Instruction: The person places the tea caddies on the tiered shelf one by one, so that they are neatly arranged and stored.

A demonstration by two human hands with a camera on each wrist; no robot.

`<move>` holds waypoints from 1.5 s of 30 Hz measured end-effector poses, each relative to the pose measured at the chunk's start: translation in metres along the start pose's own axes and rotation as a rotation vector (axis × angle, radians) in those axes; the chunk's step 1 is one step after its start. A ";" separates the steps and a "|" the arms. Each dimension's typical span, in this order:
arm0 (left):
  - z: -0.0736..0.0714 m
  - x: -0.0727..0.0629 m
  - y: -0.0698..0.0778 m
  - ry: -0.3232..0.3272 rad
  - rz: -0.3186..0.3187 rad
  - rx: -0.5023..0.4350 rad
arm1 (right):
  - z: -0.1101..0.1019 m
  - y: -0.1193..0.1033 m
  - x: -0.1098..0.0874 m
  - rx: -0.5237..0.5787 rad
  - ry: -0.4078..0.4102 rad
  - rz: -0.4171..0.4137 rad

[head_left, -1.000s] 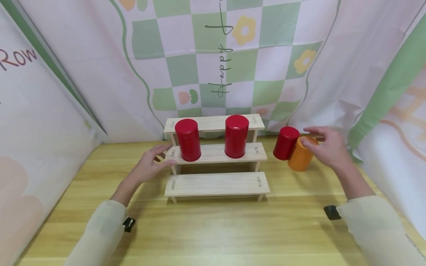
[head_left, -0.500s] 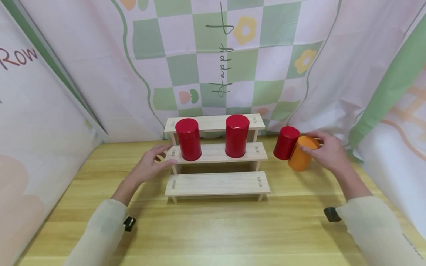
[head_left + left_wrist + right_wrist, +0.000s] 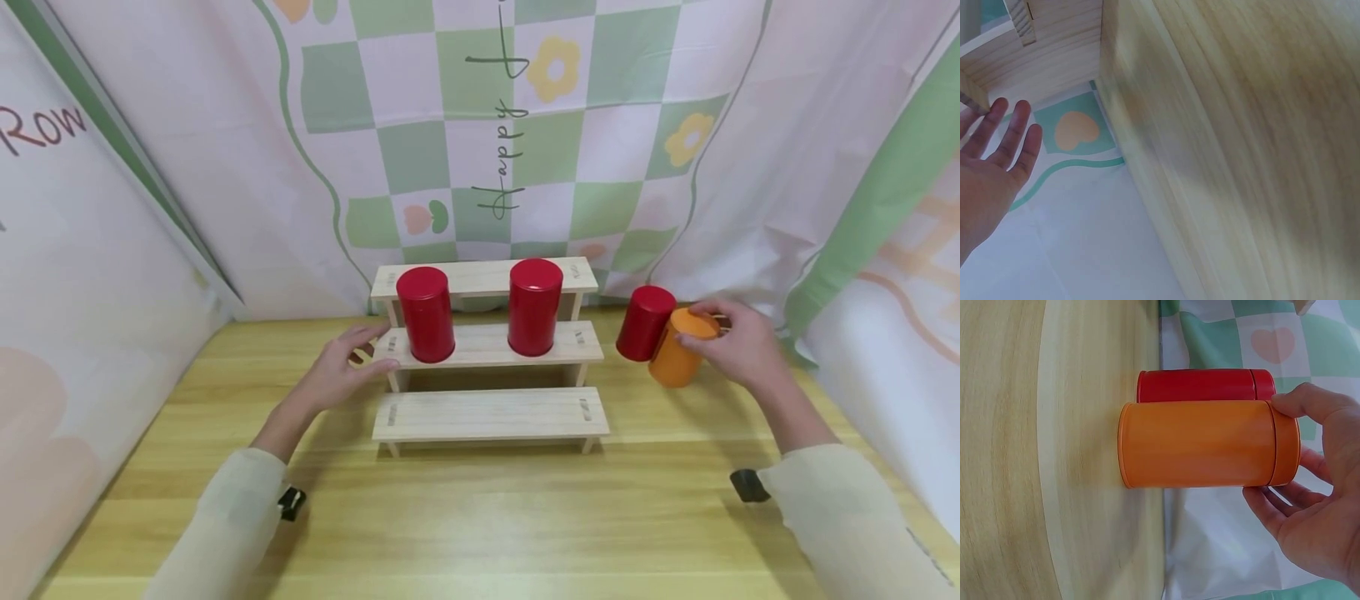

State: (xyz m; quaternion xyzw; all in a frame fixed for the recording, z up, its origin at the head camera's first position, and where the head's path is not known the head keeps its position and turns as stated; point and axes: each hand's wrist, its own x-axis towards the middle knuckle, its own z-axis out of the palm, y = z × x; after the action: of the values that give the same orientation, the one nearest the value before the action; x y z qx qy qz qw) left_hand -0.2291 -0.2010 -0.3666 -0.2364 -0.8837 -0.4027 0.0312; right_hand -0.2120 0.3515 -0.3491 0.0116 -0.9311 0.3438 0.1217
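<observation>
1. A wood-grain table (image 3: 480, 517) lies under the three-tier wooden rack (image 3: 491, 414). Behind the rack hangs a printed cloth (image 3: 622, 142) with green checks, yellow flowers and the word "Happy" set sideways; pale cloth also closes in the left and right sides.

2. The tabletop runs in front of the rack toward the person and out past both its ends. The table's back edge meets the cloth just behind the rack.

3. Three red canisters show. The left red canister (image 3: 427, 325) and the middle red canister (image 3: 534, 312) stand upright on the rack's middle tier (image 3: 480, 346), well apart, toward its two ends. The third red canister (image 3: 645, 323) stands on the table, right of the rack.

4. There is one orange canister (image 3: 671, 358), upright on the table right of the rack, just beside the third red canister on its far side from the rack; whether the two touch, I cannot tell.

5. Two hands are in view. The right hand (image 3: 738, 337), right of the rack, grips the orange canister round its lid, thumb against fingers. The left hand (image 3: 341, 371) is at the left end of the rack's middle tier, fingers extended and spread, holding nothing up.
</observation>
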 end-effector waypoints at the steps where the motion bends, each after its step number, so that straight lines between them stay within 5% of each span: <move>1: 0.000 0.000 0.000 -0.001 -0.004 0.002 | 0.000 0.000 0.000 0.002 0.001 0.001; 19: 0.000 0.001 0.002 -0.003 -0.015 0.005 | -0.008 -0.004 -0.007 0.017 0.013 0.026; 45: 0.000 0.000 0.003 0.002 -0.014 0.012 | -0.012 -0.057 -0.027 0.048 0.159 -0.152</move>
State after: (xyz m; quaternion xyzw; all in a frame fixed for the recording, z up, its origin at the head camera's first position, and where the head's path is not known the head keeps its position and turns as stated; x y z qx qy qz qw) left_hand -0.2280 -0.1996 -0.3646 -0.2296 -0.8876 -0.3981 0.0306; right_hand -0.1771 0.3137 -0.3105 0.0580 -0.9064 0.3556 0.2205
